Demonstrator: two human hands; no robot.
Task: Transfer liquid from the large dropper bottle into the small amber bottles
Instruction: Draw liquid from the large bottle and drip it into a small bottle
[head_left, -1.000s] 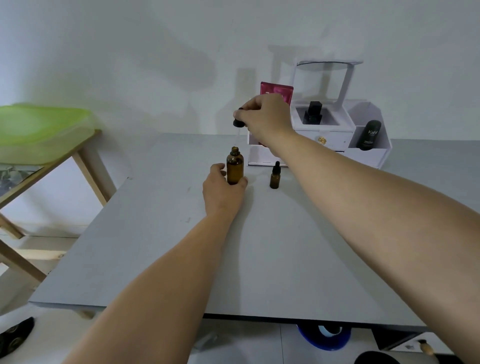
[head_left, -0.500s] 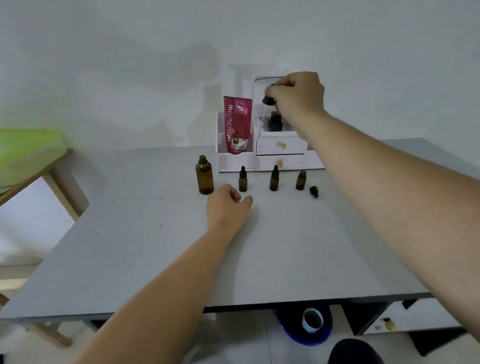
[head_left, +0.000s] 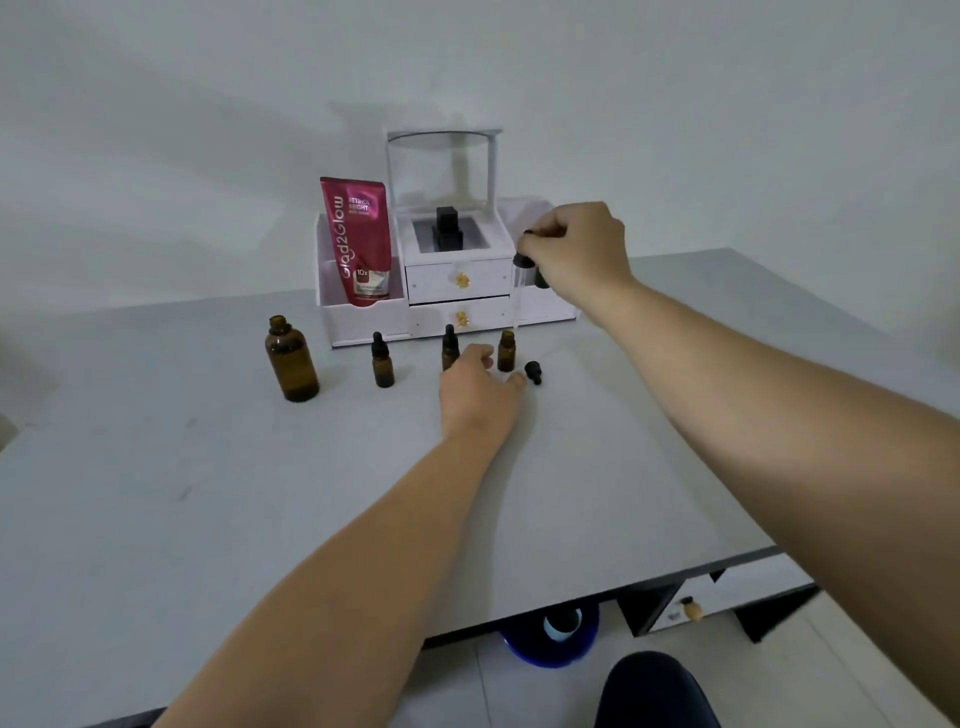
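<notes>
The large amber bottle (head_left: 292, 359) stands uncapped at the left of the grey table (head_left: 218, 467). Three small amber bottles stand in a row: a capped one (head_left: 383, 361), a capped middle one (head_left: 449, 347) and an uncapped right one (head_left: 506, 352). A loose black cap (head_left: 533, 372) lies just right of them. My right hand (head_left: 576, 249) pinches the black bulb of the dropper (head_left: 521, 270), its glass tube hanging down over the uncapped small bottle. My left hand (head_left: 480, 389) rests on the table right in front of that bottle, fingers apart beside it.
A white organiser with two drawers (head_left: 457, 296) stands at the back against the wall, holding a pink tube (head_left: 358, 241) and a black bottle (head_left: 448, 228). The table's front edge runs near me, with a blue bucket (head_left: 553, 636) on the floor beneath.
My left hand has let go of the large bottle and moved right to the small uncapped bottle. My right hand has carried the dropper right and lowered it above that bottle.
</notes>
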